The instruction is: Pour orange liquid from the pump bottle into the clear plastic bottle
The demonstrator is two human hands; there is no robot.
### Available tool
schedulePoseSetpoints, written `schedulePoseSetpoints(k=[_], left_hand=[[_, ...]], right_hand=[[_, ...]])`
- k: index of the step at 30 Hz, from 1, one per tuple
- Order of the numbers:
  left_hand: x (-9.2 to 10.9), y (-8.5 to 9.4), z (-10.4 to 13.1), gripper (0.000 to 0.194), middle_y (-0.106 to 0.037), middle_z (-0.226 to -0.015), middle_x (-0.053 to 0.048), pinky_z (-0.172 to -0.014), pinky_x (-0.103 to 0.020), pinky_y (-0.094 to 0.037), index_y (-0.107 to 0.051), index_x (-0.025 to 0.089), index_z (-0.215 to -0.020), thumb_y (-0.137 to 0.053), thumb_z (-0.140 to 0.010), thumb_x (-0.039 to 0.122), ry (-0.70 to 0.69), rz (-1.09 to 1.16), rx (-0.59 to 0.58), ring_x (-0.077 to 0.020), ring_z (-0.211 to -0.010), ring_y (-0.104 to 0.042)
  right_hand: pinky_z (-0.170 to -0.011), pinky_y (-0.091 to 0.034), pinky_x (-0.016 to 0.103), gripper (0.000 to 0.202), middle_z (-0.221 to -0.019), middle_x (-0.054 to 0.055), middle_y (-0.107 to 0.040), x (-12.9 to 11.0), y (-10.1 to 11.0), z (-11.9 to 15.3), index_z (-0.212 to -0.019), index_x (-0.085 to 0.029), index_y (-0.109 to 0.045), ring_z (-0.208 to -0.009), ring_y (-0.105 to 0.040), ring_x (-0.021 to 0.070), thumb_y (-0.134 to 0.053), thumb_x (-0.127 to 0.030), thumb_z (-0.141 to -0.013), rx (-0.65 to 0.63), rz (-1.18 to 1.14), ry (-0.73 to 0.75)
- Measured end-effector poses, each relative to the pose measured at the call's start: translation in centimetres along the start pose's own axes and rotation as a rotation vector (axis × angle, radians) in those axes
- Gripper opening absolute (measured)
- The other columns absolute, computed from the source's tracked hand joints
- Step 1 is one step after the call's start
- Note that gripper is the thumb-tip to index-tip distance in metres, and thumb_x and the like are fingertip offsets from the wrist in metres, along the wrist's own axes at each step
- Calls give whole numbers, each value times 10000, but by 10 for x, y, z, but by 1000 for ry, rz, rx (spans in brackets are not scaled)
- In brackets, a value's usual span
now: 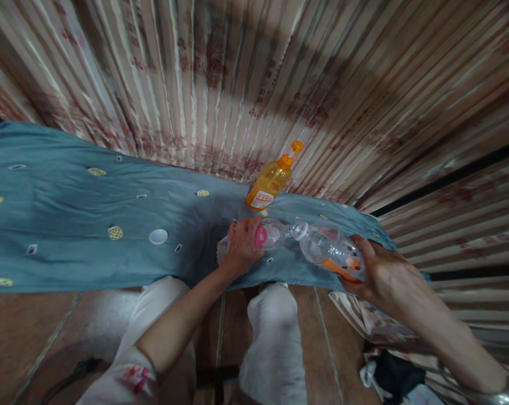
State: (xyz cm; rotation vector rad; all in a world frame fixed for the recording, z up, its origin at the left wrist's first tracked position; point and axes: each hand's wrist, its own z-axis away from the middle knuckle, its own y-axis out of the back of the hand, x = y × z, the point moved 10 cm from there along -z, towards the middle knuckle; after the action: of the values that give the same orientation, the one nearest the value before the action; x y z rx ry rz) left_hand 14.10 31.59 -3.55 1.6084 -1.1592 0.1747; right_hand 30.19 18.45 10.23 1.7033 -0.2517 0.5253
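My left hand is wrapped round a clear plastic bottle with a pink label, held tilted low over the blue cloth. In my right hand is a second clear plastic bottle with an orange label, gripped near its base. The two bottles lie nearly in line, mouth towards mouth, and their necks meet or almost touch; I cannot tell which. Just behind them stands a pump bottle of yellow-orange liquid with an orange pump top.
A blue patterned cloth covers the long narrow surface. On it, to the left, sits a small white round disc. A pleated curtain hangs along the back and right. Dark and white fabric lies at the lower right.
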Motion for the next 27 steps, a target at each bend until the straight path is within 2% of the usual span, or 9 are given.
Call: schedulePoseSetpoints(k=[15,22,27], left_hand=[[-2,4,2,772,-548,-1285,-137,-1062,-497,-322,-368,160,-1378,-649,-660,187,7,10,-5,-316,-1196,-494],[-2,5,2,837,-541,-1294,-145,-1046,-501,-339,-359,162,-1371,-768,-674,381,-30,20,20,-327,-1185,-498],[1,11,4,857,-516,-1311,-153,-1056,-501,-337,-341,163,-1374,-774,-676,407,-37,46,9,-321,-1205,-480]], right_hand=[[-644,-501,351,601,-874,146,-676,-1,-1,0,-1277,-74,-449,-746,-661,287,-553,-451,-820,-5,-62,-50],[-579,-488,331,596,-801,123,-677,-4,-5,2,-1282,-81,-444,-662,-660,272,-565,-446,-827,-53,-128,-88],[-566,-482,335,638,-785,121,-683,-5,-8,4,-1299,-70,-430,-631,-656,273,-566,-467,-819,-42,-127,-94]])
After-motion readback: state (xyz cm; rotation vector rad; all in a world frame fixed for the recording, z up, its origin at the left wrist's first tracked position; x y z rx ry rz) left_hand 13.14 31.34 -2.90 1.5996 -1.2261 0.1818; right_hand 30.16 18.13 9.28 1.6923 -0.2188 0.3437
